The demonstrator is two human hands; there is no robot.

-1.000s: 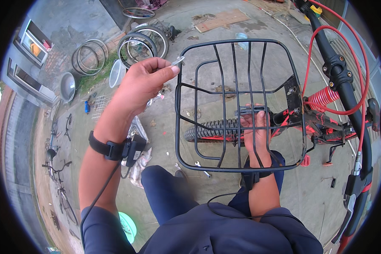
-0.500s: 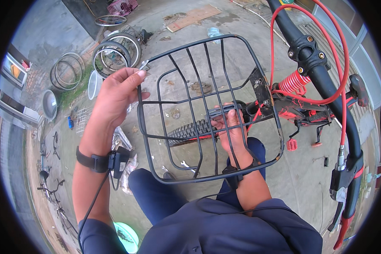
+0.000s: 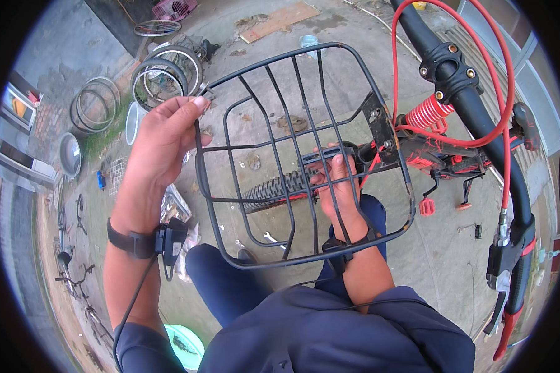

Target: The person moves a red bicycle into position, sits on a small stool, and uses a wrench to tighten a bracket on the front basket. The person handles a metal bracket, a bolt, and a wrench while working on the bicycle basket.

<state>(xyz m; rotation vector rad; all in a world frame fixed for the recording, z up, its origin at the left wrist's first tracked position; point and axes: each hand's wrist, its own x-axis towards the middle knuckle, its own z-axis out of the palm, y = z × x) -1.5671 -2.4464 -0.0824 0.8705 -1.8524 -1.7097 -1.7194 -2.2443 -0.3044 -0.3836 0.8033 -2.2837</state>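
A black wire bicycle basket stands in front of me, its bracket plate by the front of a red and black bicycle. At the basket's upper left corner, my left hand is closed, thumb and fingers pinching a small silvery metal piece beside the rim. Seen through the wires, my right hand is closed around a dark grey, bar-shaped piece near the bracket; its exact kind is unclear. The knobby front tyre shows behind the wires.
Black handlebars with looping red cables rise at the right. A wrench lies on the concrete by my feet. Loose wheels, a grey basin and a green basin stand at the left.
The view has shifted slightly. The silvery piece at my left fingertips has changed its angle. My right hand keeps its grip by the bracket, and the basket stays in place.
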